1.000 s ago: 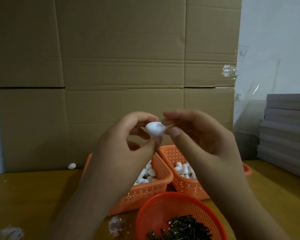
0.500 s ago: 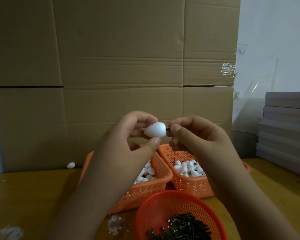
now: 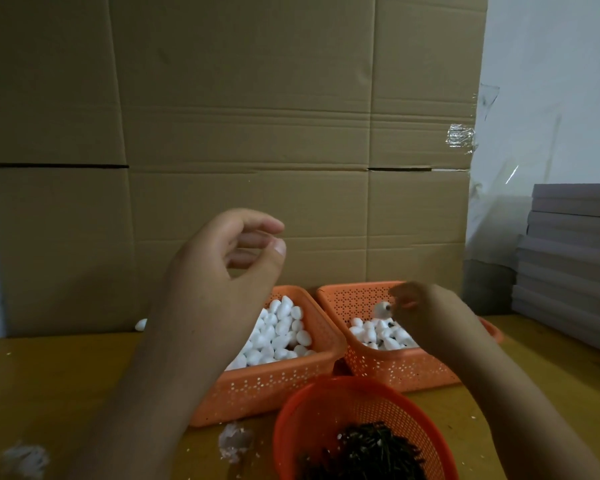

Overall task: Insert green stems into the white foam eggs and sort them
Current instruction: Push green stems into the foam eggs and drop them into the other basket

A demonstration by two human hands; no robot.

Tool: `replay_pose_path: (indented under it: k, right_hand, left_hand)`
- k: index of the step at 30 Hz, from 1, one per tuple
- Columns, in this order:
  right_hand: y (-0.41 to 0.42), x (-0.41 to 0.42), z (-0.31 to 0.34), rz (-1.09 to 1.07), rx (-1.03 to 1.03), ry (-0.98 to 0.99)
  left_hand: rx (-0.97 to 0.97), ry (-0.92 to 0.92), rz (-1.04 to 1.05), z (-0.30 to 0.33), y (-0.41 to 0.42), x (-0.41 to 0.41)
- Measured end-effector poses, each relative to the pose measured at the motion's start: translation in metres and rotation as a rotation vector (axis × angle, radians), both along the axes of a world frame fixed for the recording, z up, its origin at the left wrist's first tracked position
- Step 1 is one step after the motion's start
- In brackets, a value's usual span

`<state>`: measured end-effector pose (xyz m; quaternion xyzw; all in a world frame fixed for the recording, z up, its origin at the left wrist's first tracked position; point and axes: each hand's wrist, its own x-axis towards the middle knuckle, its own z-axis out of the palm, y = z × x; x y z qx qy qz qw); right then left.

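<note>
Left hand raised, loosely curled, empty; right hand blurred over the right basket, a stemmed foam egg at its fingertips, grip and axis unclear.

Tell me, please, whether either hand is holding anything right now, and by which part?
The left hand is open and empty. At the right hand's fingertips, over the right basket, is a blurred stemmed egg; held or just released cannot be told.
</note>
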<state>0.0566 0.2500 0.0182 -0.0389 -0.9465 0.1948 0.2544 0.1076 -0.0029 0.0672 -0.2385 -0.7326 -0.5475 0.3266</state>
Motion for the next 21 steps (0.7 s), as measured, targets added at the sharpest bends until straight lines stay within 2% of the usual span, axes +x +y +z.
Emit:
replay_pose_path:
  k: [4, 12, 14, 18, 21]
  right_hand:
    - [-0.009, -0.001, -0.004, 0.103, 0.036, -0.086]
    - [-0.056, 0.002, -0.010, 0.383, -0.071, -0.129]
    - [-0.073, -0.010, -0.010, 0.416, -0.076, -0.185]
    - [-0.114, -0.047, -0.009, 0.488, 0.053, -0.318]
    - [-0.150, -0.066, -0.015, 0.534, 0.041, -0.448]
  left_hand:
    - [0.091, -0.008, -0.016, 0.003, -0.003, 0.001]
    - [0.548, -0.066, -0.162, 0.018, -0.030, 0.006]
    - [0.606, -0.075, -0.181, 0.020, -0.037, 0.007]
    - [0.664, -0.097, -0.203, 0.022, -0.045, 0.006]
    - [0.682, -0.113, -0.208, 0.025, -0.048, 0.006]
